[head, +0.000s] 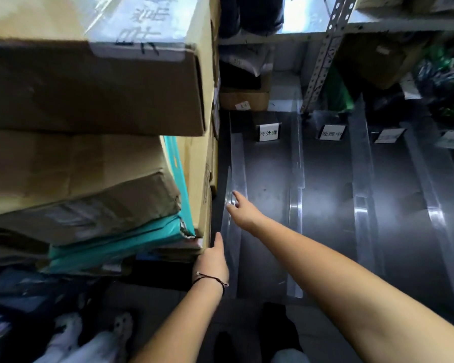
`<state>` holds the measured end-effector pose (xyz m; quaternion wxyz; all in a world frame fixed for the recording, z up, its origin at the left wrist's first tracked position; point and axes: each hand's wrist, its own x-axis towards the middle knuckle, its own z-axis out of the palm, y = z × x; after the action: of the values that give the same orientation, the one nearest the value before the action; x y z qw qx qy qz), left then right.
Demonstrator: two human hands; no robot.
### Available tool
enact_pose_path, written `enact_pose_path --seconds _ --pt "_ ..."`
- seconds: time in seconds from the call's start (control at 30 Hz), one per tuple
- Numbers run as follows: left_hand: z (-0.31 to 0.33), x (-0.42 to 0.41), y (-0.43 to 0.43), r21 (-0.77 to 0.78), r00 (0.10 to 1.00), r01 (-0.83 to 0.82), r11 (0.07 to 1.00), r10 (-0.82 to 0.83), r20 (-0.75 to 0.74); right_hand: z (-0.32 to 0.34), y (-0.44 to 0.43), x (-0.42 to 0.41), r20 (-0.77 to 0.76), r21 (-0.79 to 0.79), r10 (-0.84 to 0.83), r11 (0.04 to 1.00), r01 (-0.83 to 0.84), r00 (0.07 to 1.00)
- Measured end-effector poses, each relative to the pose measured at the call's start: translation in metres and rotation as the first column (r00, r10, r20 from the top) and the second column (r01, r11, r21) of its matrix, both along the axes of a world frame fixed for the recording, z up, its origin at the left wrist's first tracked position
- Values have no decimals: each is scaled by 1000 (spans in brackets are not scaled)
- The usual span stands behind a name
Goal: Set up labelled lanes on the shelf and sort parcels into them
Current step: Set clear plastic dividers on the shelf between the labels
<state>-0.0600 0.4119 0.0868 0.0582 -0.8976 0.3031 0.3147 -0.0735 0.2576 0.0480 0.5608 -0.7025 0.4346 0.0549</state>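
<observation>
Right forearm closest, stretched forward from the lower right, right hand (243, 210) out at the clear divider (238, 158), fingertips on its upper edge about halfway along; cannot tell whether pinching that edge or only touching it. Nearer and slightly left of that hand, the left hand (211, 260), thin dark cord bracelet (212, 278) at the wrist, fingers straight and laid flat against the divider's near end, relaxed, nothing gripped. Clear divider standing on edge along the left border of the dark shelf (268, 179), in contact with both hands. Straight beyond the right hand, at the back of the first lane, the first label (268, 132), white, reading 待处理. Off to the right of the right hand, in order: second divider (296, 163), second label (332, 132) reading 处理中, third divider (362, 166), third label (388, 135) too blurred to read, fourth divider (437, 218), fourth label (452, 138) at the frame edge, likewise unreadable. Hard up against the left of the left hand, a tall stack of cardboard boxes (89, 87), with a teal box (121, 242) dented at the corner low in the pile. Well beyond the right hand, above the labels, a perforated metal upright (325, 56), a small cardboard parcel (244, 99) just left of it on the next level, dark bags (249, 14) higher up, green-and-black bags (446, 77) away to the right.
</observation>
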Motion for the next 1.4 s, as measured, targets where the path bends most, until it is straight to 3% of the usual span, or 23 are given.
enact_pose_path --seconds 0.17,0.33,0.73,0.9,1.0,1.17,1.27,1.4 --pt "1 1 -7 -5 1000 6 1000 -6 -24 -11 -2 17 -14 6 -49 999 50 999" --pt "-5 -1 -16 -18 1000 -15 1000 15 14 -14 -18 27 68 74 -197 979 192 978" --pt "-12 -2 -21 -22 997 -42 999 43 58 -14 -91 82 111 29 -190 982 188 975" --pt "-14 -2 -23 -18 996 -46 999 47 74 -14 -104 92 95 39 -72 997 69 993" --pt "-16 -3 -22 -32 996 -58 998 60 68 -9 -92 81 97 64 -96 994 90 991" --pt "-15 -2 -24 -104 998 -69 992 68 -17 -1 -61 33 26 -24 -113 993 114 993" --pt "-8 -4 -21 -162 998 -3 987 -7 -62 14 -46 -4 -28 -73 1 997 -3 1000" --pt "17 -10 -11 -248 982 186 951 -185 29 52 -23 -50 -26 -165 22 986 -26 999"
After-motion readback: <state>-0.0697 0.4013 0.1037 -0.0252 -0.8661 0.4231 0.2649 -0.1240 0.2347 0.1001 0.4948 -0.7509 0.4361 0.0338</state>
